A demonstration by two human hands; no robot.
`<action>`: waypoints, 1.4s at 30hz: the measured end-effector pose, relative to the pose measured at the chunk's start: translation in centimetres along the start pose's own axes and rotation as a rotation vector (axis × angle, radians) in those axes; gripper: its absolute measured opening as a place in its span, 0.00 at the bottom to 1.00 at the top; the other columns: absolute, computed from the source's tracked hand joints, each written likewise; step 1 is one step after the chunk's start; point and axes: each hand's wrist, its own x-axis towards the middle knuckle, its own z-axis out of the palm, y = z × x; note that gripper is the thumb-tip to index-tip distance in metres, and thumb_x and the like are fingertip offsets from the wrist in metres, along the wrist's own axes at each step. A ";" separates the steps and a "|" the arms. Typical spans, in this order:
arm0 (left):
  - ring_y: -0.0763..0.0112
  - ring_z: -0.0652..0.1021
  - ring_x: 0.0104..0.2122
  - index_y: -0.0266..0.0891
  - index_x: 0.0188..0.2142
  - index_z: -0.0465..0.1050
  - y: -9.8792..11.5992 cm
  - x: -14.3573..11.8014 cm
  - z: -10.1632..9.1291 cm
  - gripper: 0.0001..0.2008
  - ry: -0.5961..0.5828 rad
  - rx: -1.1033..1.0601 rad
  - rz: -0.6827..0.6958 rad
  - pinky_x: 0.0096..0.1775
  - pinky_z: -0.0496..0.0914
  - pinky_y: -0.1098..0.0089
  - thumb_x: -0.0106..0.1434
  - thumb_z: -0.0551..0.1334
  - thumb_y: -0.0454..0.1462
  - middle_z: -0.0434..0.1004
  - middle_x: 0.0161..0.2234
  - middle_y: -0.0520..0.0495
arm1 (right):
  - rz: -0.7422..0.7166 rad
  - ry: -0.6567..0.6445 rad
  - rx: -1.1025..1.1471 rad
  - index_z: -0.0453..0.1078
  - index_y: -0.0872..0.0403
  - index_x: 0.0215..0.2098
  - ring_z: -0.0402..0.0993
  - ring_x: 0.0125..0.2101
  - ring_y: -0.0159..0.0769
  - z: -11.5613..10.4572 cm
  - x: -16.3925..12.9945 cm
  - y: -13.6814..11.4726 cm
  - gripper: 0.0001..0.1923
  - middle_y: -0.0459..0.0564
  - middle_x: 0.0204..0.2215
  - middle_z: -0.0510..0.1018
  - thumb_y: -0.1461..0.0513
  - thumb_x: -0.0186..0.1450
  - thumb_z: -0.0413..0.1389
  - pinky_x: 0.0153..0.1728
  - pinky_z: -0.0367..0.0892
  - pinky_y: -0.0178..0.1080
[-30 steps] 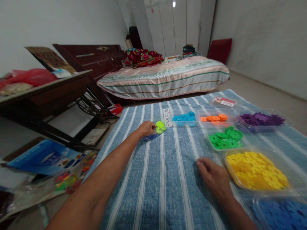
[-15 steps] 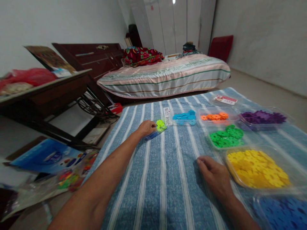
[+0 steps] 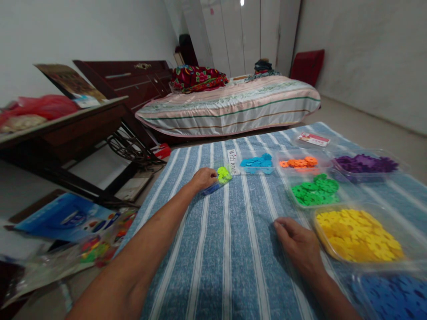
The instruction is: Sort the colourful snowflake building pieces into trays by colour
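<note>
Blue-and-white striped woven cloth (image 3: 230, 249) covers the work surface from the near edge to the far end. At the near right corner, a clear plastic tray of dark blue pieces (image 3: 393, 298) is partly cut off by the frame. The right hand (image 3: 298, 246) lies palm down on the cloth, fingers loosely curled and gripping nothing, just left of a clear tray of yellow pieces (image 3: 358, 235). These pieces are flat, round and toothed, heaped loosely. Farther on stand a tray of green pieces (image 3: 315, 191), then a tray of orange pieces (image 3: 298, 162), a tray of purple pieces (image 3: 367, 163) at far right and a tray of light blue pieces (image 3: 256, 163). The left hand (image 3: 203, 179) reaches far left of centre; its fingers close on the edge of a small clear tray of lime-green pieces (image 3: 223, 175), which rests on the cloth. Beyond the cloth lies a striped, glossy mattress (image 3: 230, 109).
</note>
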 end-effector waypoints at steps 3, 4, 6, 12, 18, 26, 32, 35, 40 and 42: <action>0.70 0.75 0.30 0.37 0.35 0.80 0.0 0.0 0.1 0.11 0.005 -0.003 -0.004 0.31 0.62 0.74 0.55 0.60 0.35 0.80 0.30 0.48 | -0.005 0.001 -0.003 0.76 0.51 0.33 0.75 0.25 0.36 0.0 0.0 0.0 0.18 0.46 0.23 0.78 0.49 0.63 0.50 0.29 0.66 0.36; 0.70 0.75 0.30 0.36 0.34 0.80 0.0 0.0 0.1 0.11 0.006 -0.004 -0.006 0.31 0.62 0.74 0.55 0.60 0.35 0.80 0.30 0.48 | -0.009 0.005 -0.002 0.76 0.51 0.33 0.75 0.25 0.36 0.0 0.0 0.0 0.18 0.46 0.24 0.78 0.49 0.63 0.50 0.29 0.66 0.36; 0.70 0.74 0.30 0.36 0.34 0.80 0.0 0.0 0.0 0.10 0.005 -0.004 -0.007 0.31 0.62 0.74 0.55 0.60 0.35 0.80 0.29 0.49 | -0.015 0.009 0.004 0.76 0.52 0.34 0.76 0.26 0.37 0.0 -0.1 0.1 0.18 0.47 0.24 0.78 0.50 0.63 0.50 0.30 0.67 0.36; 0.69 0.75 0.32 0.36 0.34 0.80 0.2 -0.2 -0.1 0.11 0.011 0.002 -0.003 0.33 0.62 0.73 0.56 0.60 0.35 0.80 0.31 0.48 | -0.008 0.003 0.000 0.76 0.52 0.35 0.76 0.26 0.37 0.1 -0.1 0.2 0.19 0.48 0.25 0.79 0.50 0.64 0.49 0.31 0.67 0.37; 0.69 0.75 0.31 0.38 0.34 0.80 0.4 -0.5 0.2 0.11 0.025 0.011 -0.019 0.32 0.62 0.73 0.56 0.59 0.36 0.79 0.29 0.50 | 0.024 -0.014 -0.010 0.76 0.51 0.34 0.76 0.26 0.38 0.0 0.0 0.2 0.19 0.46 0.24 0.78 0.49 0.63 0.49 0.33 0.67 0.38; 0.68 0.75 0.31 0.37 0.35 0.80 0.3 -0.6 0.5 0.12 0.047 0.012 -0.032 0.31 0.61 0.73 0.57 0.58 0.38 0.79 0.30 0.48 | 0.040 -0.021 -0.003 0.75 0.51 0.33 0.76 0.26 0.37 -0.2 0.0 -0.1 0.19 0.46 0.24 0.78 0.48 0.63 0.49 0.31 0.65 0.37; 0.70 0.74 0.30 0.38 0.33 0.80 0.2 -0.6 0.5 0.11 0.058 -0.010 -0.028 0.30 0.61 0.74 0.56 0.59 0.37 0.78 0.28 0.51 | 0.041 -0.026 0.003 0.75 0.51 0.34 0.76 0.27 0.38 -0.1 -0.1 0.0 0.19 0.47 0.25 0.78 0.48 0.63 0.49 0.32 0.66 0.37; 0.70 0.74 0.29 0.38 0.32 0.80 0.3 -0.6 0.5 0.10 0.067 -0.017 -0.032 0.30 0.61 0.74 0.56 0.59 0.37 0.78 0.27 0.51 | 0.025 -0.022 0.000 0.76 0.51 0.34 0.76 0.27 0.38 -0.1 -0.1 0.1 0.19 0.47 0.25 0.78 0.49 0.63 0.49 0.32 0.67 0.37; 0.69 0.74 0.28 0.38 0.31 0.79 0.3 -0.7 0.4 0.10 0.064 -0.024 -0.025 0.29 0.60 0.73 0.56 0.59 0.37 0.78 0.27 0.50 | -0.003 0.003 -0.006 0.76 0.52 0.34 0.75 0.26 0.37 0.1 -0.1 0.3 0.19 0.47 0.25 0.78 0.49 0.63 0.49 0.31 0.66 0.37; 0.70 0.74 0.28 0.38 0.31 0.79 0.4 -0.7 0.4 0.10 0.054 -0.020 -0.016 0.29 0.60 0.73 0.56 0.58 0.36 0.78 0.28 0.50 | 0.007 -0.001 -0.005 0.76 0.51 0.34 0.75 0.26 0.38 0.0 0.0 0.3 0.19 0.47 0.25 0.78 0.49 0.63 0.49 0.31 0.66 0.37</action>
